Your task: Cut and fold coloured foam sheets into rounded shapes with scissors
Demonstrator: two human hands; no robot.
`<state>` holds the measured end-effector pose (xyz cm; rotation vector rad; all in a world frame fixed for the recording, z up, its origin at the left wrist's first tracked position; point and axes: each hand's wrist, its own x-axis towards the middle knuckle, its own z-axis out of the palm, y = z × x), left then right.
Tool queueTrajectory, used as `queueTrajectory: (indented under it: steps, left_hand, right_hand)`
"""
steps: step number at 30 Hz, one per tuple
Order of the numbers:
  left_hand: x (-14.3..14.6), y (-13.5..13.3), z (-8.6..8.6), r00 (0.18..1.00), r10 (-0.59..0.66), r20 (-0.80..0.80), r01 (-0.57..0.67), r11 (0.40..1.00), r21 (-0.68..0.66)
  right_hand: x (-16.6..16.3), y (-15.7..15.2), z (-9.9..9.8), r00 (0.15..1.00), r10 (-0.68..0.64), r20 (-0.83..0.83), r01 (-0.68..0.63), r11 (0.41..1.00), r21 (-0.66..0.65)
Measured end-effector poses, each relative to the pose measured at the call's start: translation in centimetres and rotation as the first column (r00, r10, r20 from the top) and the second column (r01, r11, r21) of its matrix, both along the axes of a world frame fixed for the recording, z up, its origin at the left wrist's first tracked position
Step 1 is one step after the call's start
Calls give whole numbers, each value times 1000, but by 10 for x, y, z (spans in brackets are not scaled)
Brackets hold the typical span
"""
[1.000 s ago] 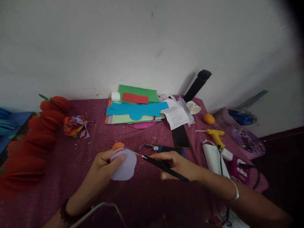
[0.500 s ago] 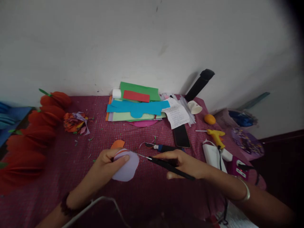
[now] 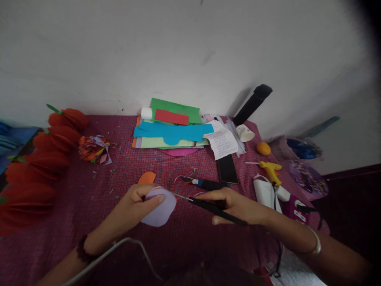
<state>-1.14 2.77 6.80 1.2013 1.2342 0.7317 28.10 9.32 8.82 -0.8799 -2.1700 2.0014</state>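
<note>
Between the thumb and fingers of my left hand is a lavender piece of paper with rounded edges. My right hand grips a pair of scissors by its black handles. The thin metal blades point left and meet the upper right edge of the paper; whether they are parted there I cannot make out. Just beyond my left hand lies an orange paper piece. A tool with a dark blue handle rests behind my right hand.
Coloured paper sheets are stacked by the wall, with a written note and black phone beside them. A yellow glue gun and power strip stand right. Red paper pumpkins and crumpled scraps lie left.
The orange strip that showed along the top of the lavender paper is no longer plain to see there. Both hands and the scissors have shifted slightly right in view.
</note>
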Motion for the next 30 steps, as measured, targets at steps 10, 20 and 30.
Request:
queueTrajectory:
  steps: [10, 20, 30]
  left_hand:
    - [8, -2, -3, 987, -51, 152, 76, 984, -164]
    - [19, -6, -13, 969, 25, 247, 60, 941, -332]
    - [21, -4, -6, 971, 25, 236, 65, 928, -366]
  right_hand:
    - [-4, 1, 5, 998, 46, -53, -52, 992, -116]
    - [-11, -2, -6, 996, 27, -83, -45, 974, -223]
    - [-11, -2, -7, 1000, 25, -14, -27, 984, -178]
